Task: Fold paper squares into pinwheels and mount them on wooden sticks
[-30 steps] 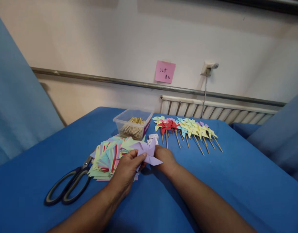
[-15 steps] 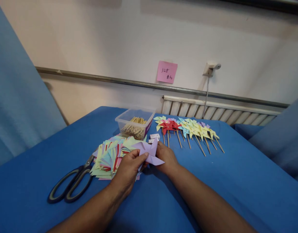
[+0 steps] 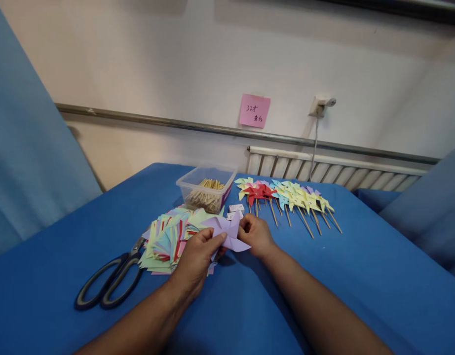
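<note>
My left hand (image 3: 195,259) pinches a folded purple paper pinwheel (image 3: 227,231) just above the blue table (image 3: 360,276). On the other side my right hand (image 3: 256,233) has its fingers curled on the same pinwheel. A spread pile of colored paper pieces (image 3: 171,237) lies directly left of my hands. Behind them stand a clear plastic box of wooden sticks (image 3: 206,189) and two small white boxes (image 3: 235,211). A row of finished pinwheels on sticks (image 3: 286,196) lies behind and to the right.
Large black-handled scissors (image 3: 111,278) lie at the left of the paper pile. A wall with a metal rail, a pink note (image 3: 254,110) and a radiator (image 3: 323,170) stands behind the table. Blue curtains hang at both sides.
My right hand has moved slightly up around the purple pinwheel's right side. My left hand keeps its pinch. The view has shifted a little.
</note>
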A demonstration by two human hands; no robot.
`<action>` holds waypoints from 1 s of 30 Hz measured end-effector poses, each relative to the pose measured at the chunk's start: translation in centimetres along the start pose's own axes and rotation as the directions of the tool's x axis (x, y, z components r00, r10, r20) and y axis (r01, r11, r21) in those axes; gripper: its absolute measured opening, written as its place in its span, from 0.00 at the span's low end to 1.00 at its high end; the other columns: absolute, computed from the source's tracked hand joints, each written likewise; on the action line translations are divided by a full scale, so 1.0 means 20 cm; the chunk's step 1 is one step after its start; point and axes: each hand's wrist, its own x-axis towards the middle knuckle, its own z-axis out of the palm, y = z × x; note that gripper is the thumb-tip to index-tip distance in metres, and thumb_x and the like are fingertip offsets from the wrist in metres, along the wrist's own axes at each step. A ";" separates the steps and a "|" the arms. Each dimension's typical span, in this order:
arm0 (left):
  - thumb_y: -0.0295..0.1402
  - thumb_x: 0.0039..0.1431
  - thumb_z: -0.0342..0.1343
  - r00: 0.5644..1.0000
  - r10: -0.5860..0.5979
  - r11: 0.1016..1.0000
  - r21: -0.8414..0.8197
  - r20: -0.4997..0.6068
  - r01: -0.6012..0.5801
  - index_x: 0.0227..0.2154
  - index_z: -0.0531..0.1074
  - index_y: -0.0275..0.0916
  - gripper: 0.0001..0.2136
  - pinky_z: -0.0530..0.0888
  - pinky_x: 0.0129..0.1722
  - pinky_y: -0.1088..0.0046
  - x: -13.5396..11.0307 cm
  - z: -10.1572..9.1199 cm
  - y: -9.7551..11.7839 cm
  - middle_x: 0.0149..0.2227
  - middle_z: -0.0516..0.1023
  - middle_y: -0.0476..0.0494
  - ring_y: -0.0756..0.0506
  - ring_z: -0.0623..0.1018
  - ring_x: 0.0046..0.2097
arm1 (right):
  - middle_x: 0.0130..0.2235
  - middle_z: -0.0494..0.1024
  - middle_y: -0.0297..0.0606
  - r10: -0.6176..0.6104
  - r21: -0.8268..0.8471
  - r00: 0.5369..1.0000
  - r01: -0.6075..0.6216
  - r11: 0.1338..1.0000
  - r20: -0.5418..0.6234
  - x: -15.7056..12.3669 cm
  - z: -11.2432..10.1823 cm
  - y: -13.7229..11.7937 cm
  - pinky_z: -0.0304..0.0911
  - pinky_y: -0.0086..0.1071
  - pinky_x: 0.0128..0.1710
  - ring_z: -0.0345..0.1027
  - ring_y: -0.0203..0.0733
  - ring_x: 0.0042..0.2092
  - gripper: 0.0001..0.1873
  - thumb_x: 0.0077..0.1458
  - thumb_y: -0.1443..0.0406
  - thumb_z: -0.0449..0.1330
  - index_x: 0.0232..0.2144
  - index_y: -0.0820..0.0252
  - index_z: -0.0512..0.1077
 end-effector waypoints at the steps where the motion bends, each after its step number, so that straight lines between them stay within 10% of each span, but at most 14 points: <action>1: 0.37 0.48 0.60 1.000 0.002 1.000 0.000 0.000 -0.002 0.28 0.71 0.35 0.10 0.63 0.23 0.78 0.00 0.00 0.00 0.23 0.71 0.51 0.53 0.67 0.23 | 0.20 0.67 0.27 0.007 0.011 1.000 -0.007 1.000 -0.009 -0.01 0.00 0.00 0.53 0.23 0.21 0.60 0.32 0.22 0.05 0.47 0.65 0.55 0.22 0.59 0.63; 12: 0.36 0.47 0.60 1.000 -0.005 1.000 0.020 -0.018 0.006 0.23 0.68 0.36 0.09 0.65 0.24 0.78 0.01 0.00 -0.01 0.21 0.68 0.53 0.53 0.67 0.23 | 0.25 0.72 0.32 0.087 -0.030 0.995 -0.086 0.996 0.041 -0.22 -0.20 0.19 0.57 0.25 0.25 0.65 0.34 0.25 0.05 0.51 0.66 0.54 0.29 0.60 0.69; 30: 0.40 0.48 0.58 0.998 -0.063 0.987 0.146 -0.003 0.063 0.22 0.69 0.38 0.10 0.63 0.23 0.78 0.00 0.02 -0.01 0.19 0.70 0.53 0.51 0.68 0.23 | 0.28 0.74 0.33 0.086 -0.067 0.960 -0.071 0.995 0.265 -0.19 -0.32 0.33 0.59 0.24 0.26 0.66 0.33 0.28 0.04 0.51 0.69 0.56 0.32 0.60 0.70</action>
